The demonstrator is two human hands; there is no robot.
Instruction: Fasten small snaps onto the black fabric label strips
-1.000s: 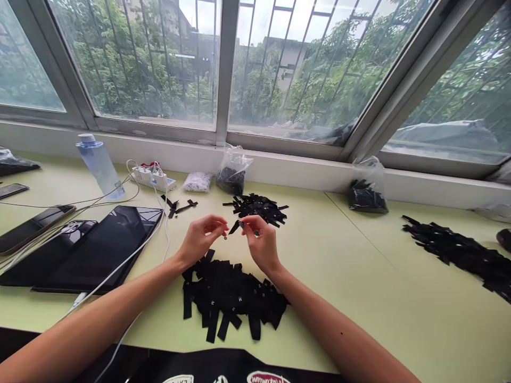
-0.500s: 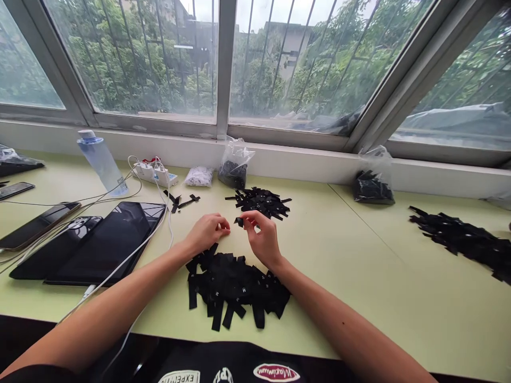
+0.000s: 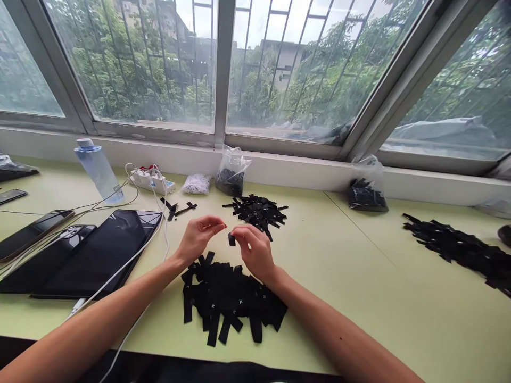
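Observation:
My right hand (image 3: 255, 251) pinches a small black fabric strip (image 3: 231, 240), which hangs from the thumb and fingertips. Just left of it, apart from the strip, my left hand (image 3: 200, 236) has its thumb and fingers pressed together; whatever may be between those tips is too small to make out. Below both hands lies a large pile of black fabric strips (image 3: 227, 298), some marked with a small white letter. Behind the right hand, a smaller pile of black strips (image 3: 259, 210) is spread on the table.
On the pale green table (image 3: 339, 276) stand bags of black pieces (image 3: 231, 181) (image 3: 366, 196) and a white packet (image 3: 196, 184). To the left are a water bottle (image 3: 101, 173), a power strip (image 3: 154, 181), tablets (image 3: 104, 255) and cables. More strips (image 3: 459, 242) lie far right.
My left hand's fingers have straightened into a forward-pointing pinch. The strip in my right hand now hangs lower, its flat side showing. The view has tilted up slightly.

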